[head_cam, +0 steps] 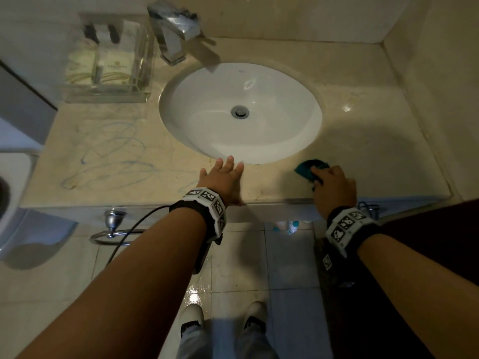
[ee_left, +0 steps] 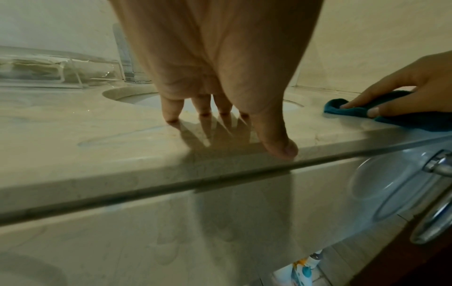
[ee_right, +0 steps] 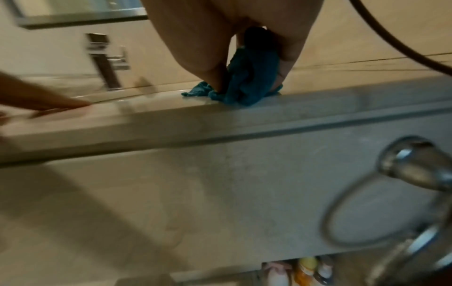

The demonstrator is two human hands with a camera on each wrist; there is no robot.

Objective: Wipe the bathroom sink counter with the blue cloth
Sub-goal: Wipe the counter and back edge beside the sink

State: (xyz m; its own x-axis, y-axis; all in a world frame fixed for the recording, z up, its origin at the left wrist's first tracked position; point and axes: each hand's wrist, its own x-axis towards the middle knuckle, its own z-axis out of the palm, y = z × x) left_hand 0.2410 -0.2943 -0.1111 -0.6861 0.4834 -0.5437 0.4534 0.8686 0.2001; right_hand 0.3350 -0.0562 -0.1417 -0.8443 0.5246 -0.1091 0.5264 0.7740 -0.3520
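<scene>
While left hand (head_cam: 225,177) rests flat, fingers spread, on tabletop (head_cam: 375,141), right hand (head_cam: 334,186) grips bunched blue cloth (head_cam: 309,167): soft, light, best held mid-wad.

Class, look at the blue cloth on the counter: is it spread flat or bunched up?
Bunched up: the blue cloth sits crumpled in folds under the right hand, not laid flat.

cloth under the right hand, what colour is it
Dark teal blue. The cloth shows best in the left wrist view, pressed to the counter.

Dim beige marble walls (head_cam: 298,16), wet tiled floor (head_cam: 233,268), white toilet (head_cam: 10,203) at left, chrome towel ring (head_cam: 114,233)
</scene>
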